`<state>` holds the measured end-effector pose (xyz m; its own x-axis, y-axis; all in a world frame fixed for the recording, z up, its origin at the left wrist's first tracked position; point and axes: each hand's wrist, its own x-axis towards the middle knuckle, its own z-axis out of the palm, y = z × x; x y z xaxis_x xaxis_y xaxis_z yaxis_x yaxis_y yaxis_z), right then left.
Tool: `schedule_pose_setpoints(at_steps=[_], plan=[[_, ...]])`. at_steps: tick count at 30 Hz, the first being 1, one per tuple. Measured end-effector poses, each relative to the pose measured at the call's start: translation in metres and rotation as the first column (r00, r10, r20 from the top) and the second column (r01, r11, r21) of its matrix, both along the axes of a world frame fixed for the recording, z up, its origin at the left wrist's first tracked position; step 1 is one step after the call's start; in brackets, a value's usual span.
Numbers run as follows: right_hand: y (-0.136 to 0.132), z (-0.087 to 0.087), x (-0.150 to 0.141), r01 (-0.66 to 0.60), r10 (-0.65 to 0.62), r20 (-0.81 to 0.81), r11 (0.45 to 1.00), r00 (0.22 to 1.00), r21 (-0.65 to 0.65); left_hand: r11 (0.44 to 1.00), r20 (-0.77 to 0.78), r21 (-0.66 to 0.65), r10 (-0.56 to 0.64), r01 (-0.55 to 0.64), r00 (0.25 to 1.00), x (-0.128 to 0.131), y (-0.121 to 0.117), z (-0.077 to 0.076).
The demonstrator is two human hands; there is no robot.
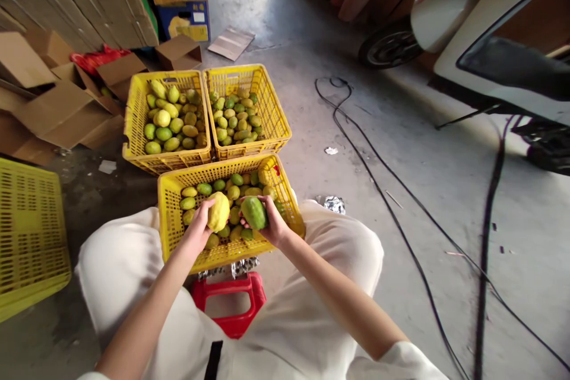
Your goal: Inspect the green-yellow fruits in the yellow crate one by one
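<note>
My left hand (198, 225) is closed around a plump yellow lemon-like fruit (218, 212) with a lumpy skin. In my right hand (275, 222) is a green oval fruit (255, 212), gripped from its right side. Both fruits are held side by side, a small gap apart, above a yellow plastic crate (178, 256) between my knees. Several green and yellow fruits (234, 192) of the same sort lie in that crate, partly hidden by my hands.
Beyond stand a left yellow crate (129, 124) and a right yellow crate (278, 116), both holding fruit. Another yellow crate (31, 237) is at far left, near open cardboard boxes (66, 113). A red plastic stool (231, 323) shows beneath me. Black cables (392, 219) and a scooter (449, 47) are to the right.
</note>
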<state>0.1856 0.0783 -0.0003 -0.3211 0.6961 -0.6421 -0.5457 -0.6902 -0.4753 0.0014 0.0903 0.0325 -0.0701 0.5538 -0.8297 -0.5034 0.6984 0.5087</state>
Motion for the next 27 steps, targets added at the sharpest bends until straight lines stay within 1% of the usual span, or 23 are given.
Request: schedule_pose_setpoints(at_steps=[2,5,9,10,12,14,17,19,21,24,27], plan=[[0.001,0.002,0.0,0.028,-0.028,-0.006,1.0,1.0,-0.013,0.999,0.024,0.011,-0.039,0.039,0.999,0.002,0.0,0.002],[0.001,0.007,-0.003,0.095,-0.094,0.036,0.995,0.995,-0.032,0.996,0.039,0.038,-0.079,0.078,0.996,0.004,0.0,0.006],[0.001,0.013,-0.006,0.154,-0.158,0.092,0.987,0.983,0.051,0.995,0.062,0.078,-0.067,0.062,0.996,0.0,0.0,0.004],[0.001,0.014,-0.006,0.148,-0.154,0.096,0.987,0.983,0.069,0.995,0.076,0.083,-0.057,0.051,0.995,-0.002,0.0,0.002],[0.0,0.013,-0.005,0.12,-0.126,0.093,0.99,0.988,0.068,0.995,0.09,0.095,-0.037,0.028,0.995,-0.006,-0.001,-0.003],[0.0,0.01,-0.003,0.1,-0.102,0.081,0.995,0.992,0.029,0.994,0.067,0.106,-0.018,0.01,0.998,-0.008,-0.003,-0.009],[0.0,0.002,-0.001,0.123,-0.12,0.097,0.992,0.988,-0.025,0.996,0.009,0.085,-0.001,0.0,1.0,-0.008,-0.003,-0.013],[-0.001,-0.001,-0.001,0.12,-0.117,0.114,0.993,0.987,-0.02,0.998,0.028,0.056,-0.005,0.004,1.0,-0.006,-0.002,-0.012],[-0.001,-0.002,-0.001,0.094,-0.094,0.105,0.996,0.99,-0.002,1.0,0.081,0.026,-0.014,0.012,0.997,-0.004,0.0,-0.008],[-0.001,0.001,-0.002,0.073,-0.072,0.08,0.997,0.994,-0.012,1.0,0.135,0.0,0.006,-0.006,0.991,-0.002,0.002,-0.004],[0.0,0.006,-0.004,0.085,-0.083,0.082,0.996,0.993,-0.024,0.999,0.15,-0.005,0.041,-0.041,0.988,-0.003,0.002,-0.004]])
